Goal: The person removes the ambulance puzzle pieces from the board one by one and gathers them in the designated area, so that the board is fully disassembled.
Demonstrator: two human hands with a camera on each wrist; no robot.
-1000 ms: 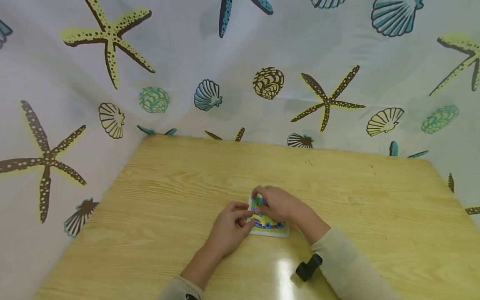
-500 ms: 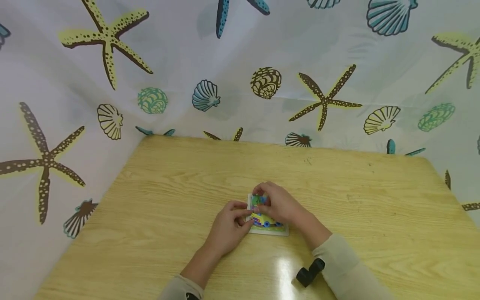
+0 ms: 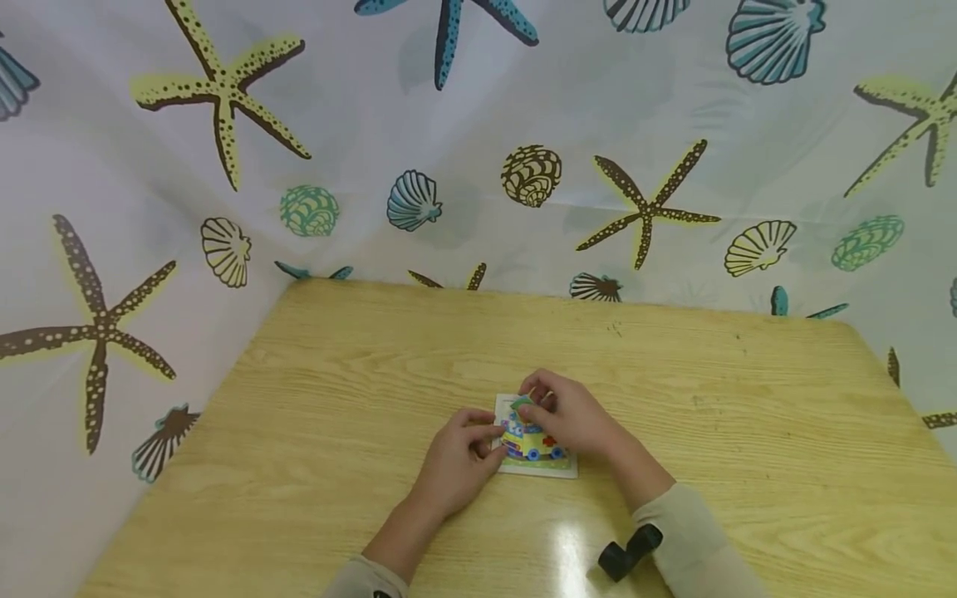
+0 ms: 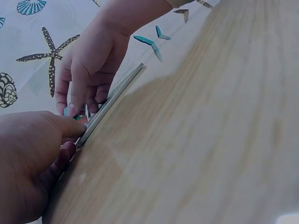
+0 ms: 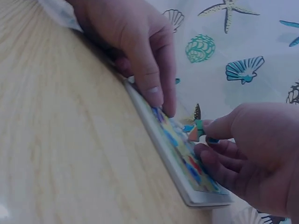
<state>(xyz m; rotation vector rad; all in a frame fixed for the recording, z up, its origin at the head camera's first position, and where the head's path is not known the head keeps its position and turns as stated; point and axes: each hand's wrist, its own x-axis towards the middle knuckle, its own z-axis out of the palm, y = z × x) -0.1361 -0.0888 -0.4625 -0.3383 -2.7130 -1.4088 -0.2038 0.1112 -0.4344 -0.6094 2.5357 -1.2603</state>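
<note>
A small square puzzle board [image 3: 534, 470], pale-rimmed with a picture of a yellow vehicle with blue wheels and a red cross, lies on the table. My left hand [image 3: 458, 458] holds its left edge, with fingertips over the rim. Above the upper part of the board, my right hand [image 3: 571, 413] pinches a small puzzle piece [image 5: 199, 129], green and orange, between thumb and fingers. In the right wrist view the piece is tilted, just over the picture. The left wrist view shows the board [image 4: 112, 105] edge-on, its picture mostly hidden.
The light wood-grain table [image 3: 359, 365] spreads around the board. A white curtain [image 3: 478, 166] printed with starfish and shells hangs along the back and left sides. A black device [image 3: 630, 552] is strapped at the right sleeve.
My right hand has shifted slightly right, and a piece now shows in its fingers. More of the vehicle picture, including the red cross, is uncovered. The left hand stays at the board's edge.
</note>
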